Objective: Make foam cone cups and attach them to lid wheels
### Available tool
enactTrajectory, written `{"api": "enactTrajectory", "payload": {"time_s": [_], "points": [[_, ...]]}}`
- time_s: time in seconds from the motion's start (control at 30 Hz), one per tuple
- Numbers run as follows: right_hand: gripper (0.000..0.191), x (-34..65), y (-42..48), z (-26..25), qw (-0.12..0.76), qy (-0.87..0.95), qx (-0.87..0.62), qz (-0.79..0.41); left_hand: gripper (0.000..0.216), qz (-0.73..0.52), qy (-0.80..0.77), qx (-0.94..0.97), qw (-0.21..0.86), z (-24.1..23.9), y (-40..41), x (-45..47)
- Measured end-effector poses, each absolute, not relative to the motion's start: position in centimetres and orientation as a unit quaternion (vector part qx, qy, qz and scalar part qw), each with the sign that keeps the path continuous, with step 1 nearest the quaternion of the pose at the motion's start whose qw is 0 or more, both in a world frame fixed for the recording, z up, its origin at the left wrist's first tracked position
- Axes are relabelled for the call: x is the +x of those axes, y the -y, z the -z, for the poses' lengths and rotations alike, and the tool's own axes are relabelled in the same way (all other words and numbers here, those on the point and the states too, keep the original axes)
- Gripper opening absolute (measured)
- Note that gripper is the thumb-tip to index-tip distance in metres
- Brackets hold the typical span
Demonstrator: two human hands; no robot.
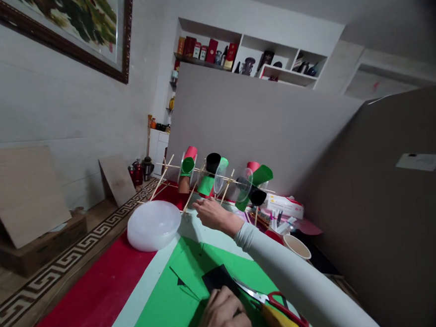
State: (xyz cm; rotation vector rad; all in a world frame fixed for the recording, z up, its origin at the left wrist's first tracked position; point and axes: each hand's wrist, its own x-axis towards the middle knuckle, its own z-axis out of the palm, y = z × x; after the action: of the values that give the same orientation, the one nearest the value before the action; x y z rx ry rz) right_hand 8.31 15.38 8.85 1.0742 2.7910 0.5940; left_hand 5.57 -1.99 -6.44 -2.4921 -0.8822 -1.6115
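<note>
dim, greyish light | soft shadows across green sheet (162, 297) | upper-right corner blacked out | edges wide-angle stretched

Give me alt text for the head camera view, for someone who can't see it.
A person's right hand is outstretched beside a stick frame bearing curled red, green and black pieces, while the left hand is at a black piece on a green sheet, near red-handled scissors. A rounded, translucent white object sits to the left.
</note>
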Motion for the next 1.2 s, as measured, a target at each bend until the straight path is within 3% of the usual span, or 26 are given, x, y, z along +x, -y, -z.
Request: {"api": "enactTrajectory", "payload": {"time_s": [0.27, 0.4, 0.57, 0.7, 0.77, 0.97, 1.2], "points": [[0.030, 9.3, -16.6, -17.1, -0.149, -0.857, 0.433, -0.238, 0.023, 0.521, 0.272, -0.808, 0.037, 7.1, 1.4, 5.7], [0.029, 10.9, -17.7, -18.3, -0.194, -0.825, 0.467, -0.252, 0.022, 0.499, 0.282, -0.819, 0.030, 7.3, 1.8, 5.8], [0.027, 12.2, -18.6, -17.0, -0.182, -0.848, 0.427, -0.257, 0.021, 0.469, 0.295, -0.832, 0.024, 7.2, 2.1, 5.8], [0.058, 11.7, -18.4, -16.2, -0.172, -0.877, 0.362, -0.266, 0.021, 0.452, 0.304, -0.838, 0.016, 6.9, 2.2, 5.7], [0.063, 11.2, -17.9, -15.9, -0.160, -0.892, 0.324, -0.274, 0.021, 0.449, 0.304, -0.840, 0.010, 6.7, 2.3, 5.6], [0.050, 10.3, -17.0, -14.8, -0.089, -0.926, 0.228, -0.288, 0.019, 0.434, 0.305, -0.848, -0.009, 6.2, 2.6, 5.4], [0.047, 11.6, -19.8, -17.5, -0.123, -0.889, 0.313, -0.312, 0.018, 0.413, 0.307, -0.858, -0.015, 5.7, 2.7, 5.1]]}}
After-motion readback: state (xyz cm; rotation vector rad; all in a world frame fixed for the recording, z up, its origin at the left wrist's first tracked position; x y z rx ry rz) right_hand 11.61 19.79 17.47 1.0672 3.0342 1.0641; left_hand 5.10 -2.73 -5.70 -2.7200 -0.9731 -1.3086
